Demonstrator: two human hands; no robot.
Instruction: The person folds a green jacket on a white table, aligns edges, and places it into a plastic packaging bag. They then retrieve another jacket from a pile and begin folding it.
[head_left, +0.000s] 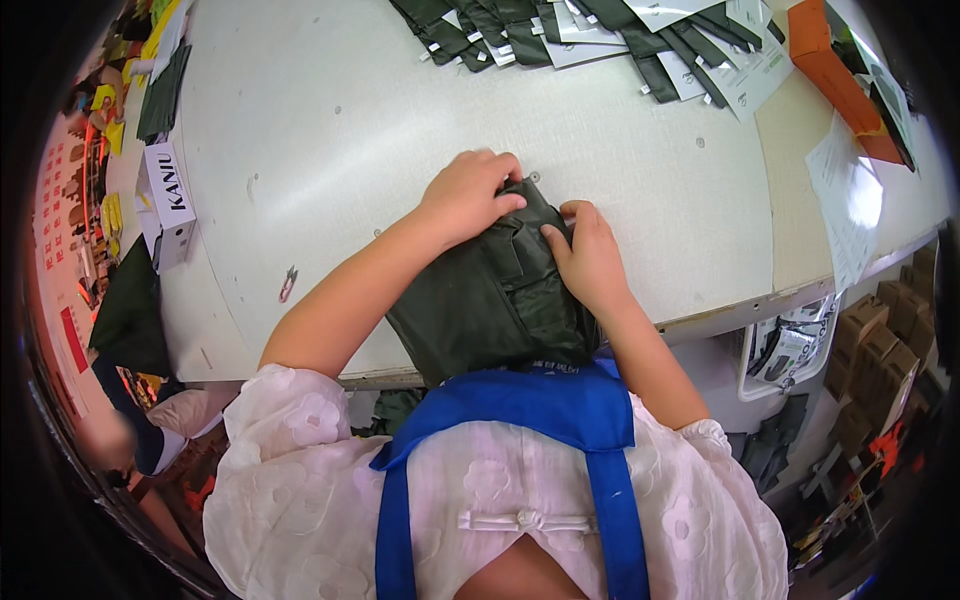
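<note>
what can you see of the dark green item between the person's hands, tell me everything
The dark green item is soft-looking, slightly shiny and creased, perhaps coated fabric, with folded layers toward its right side. It lies slantwise on the white table, its near end by the blue apron. The left hand grips its far end; the right hand touches its upper right edge.

bare forearms (345, 292) reach forward; left grip (470, 198) pinches, right grip (592, 262) curls.

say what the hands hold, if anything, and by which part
Folded dark green fabric, by its far edge in the left hand; the right hand touches its right edge.
</note>
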